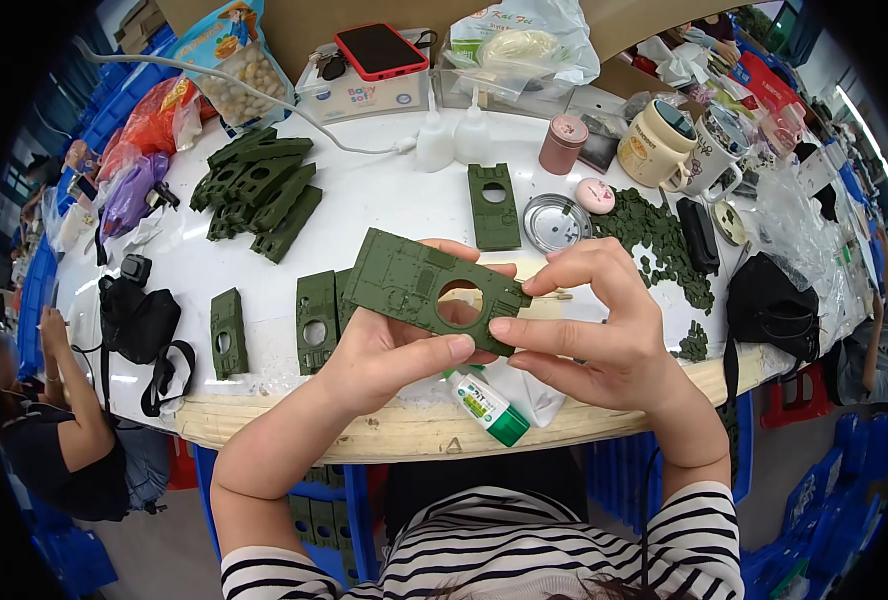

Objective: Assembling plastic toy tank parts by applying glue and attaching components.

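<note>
Holding 1 green hull plate (426, 287) above the desk (384, 205) edge: left hand (394, 352) closed under it, right hand (589, 325) pinching its right end. Stack of plates (256, 190) far left, 4 singles flat between, small parts heap (659, 235) right. Judged: most plates remain unworked.

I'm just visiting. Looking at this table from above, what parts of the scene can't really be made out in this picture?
All in the head view:
- Underside of the green plastic plate: faces away; the left hand and right hand cover its lower edge.
- Glue bottle: its top end is hidden behind the hands.
- Small green pieces: too small to tell their shapes.
- Person at the left rim: cut off by the dark fisheye border.
</note>
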Action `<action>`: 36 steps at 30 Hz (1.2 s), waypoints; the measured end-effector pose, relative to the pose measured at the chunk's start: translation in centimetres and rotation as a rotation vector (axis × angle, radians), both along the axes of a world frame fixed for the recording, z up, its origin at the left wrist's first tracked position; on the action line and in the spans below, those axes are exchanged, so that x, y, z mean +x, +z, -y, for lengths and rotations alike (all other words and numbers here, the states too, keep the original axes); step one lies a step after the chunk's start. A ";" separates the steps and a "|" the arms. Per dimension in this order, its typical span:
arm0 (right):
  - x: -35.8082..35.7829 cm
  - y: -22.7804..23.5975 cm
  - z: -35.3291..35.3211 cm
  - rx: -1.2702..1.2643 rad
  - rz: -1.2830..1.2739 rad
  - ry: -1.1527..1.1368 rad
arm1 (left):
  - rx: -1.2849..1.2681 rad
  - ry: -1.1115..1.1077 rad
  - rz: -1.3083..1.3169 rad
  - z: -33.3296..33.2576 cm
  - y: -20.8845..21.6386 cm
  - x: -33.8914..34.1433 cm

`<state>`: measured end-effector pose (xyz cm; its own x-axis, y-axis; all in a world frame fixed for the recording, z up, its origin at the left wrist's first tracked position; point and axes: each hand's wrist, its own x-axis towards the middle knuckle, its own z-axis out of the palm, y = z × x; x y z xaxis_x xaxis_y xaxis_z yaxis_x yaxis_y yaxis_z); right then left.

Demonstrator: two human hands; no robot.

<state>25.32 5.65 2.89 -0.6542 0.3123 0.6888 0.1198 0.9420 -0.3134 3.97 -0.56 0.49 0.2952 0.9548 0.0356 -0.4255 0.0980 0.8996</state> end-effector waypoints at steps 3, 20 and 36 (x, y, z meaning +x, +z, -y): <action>0.0 0.0 0.2 0.084 0.001 -0.021 | -0.022 -0.047 0.088 -0.1 0.0 -0.2; -0.1 0.1 0.3 -0.164 -0.027 -0.015 | -0.081 0.021 -0.063 0.2 0.9 0.1; -1.6 -2.3 0.7 0.079 -0.072 -0.234 | -0.011 0.105 0.155 0.2 -0.3 0.0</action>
<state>23.76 4.95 0.58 -0.5187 0.3923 0.7596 0.3171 0.9134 -0.2552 4.00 -0.77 0.15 0.1860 0.9806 0.0626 -0.5676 0.0553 0.8214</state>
